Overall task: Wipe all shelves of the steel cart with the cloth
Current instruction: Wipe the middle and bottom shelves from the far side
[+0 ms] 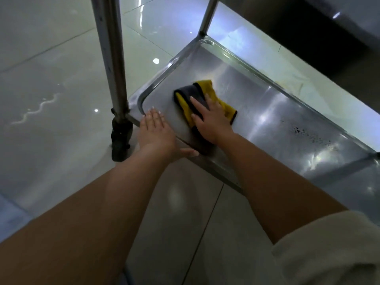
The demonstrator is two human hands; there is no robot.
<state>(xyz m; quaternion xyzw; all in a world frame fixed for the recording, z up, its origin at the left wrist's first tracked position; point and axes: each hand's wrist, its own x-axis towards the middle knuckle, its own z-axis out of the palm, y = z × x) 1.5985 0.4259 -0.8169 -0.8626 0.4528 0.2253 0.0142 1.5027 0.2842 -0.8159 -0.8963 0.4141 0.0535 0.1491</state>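
The right hand (211, 118) lies flat on the cloth (202, 99), pressing it on the shelf (277, 124). The left hand (156, 130) rests flat on the shelf's edge, holding nothing.

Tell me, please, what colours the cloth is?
Yellow and dark grey cloth, seen in the head view.

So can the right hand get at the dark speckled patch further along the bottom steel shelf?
Probably yes: the dark speckled patch lies on open steel shelf, nothing between it and the right hand.

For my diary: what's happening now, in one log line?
right hand presses cloth flat | bottom shelf | left hand on shelf edge
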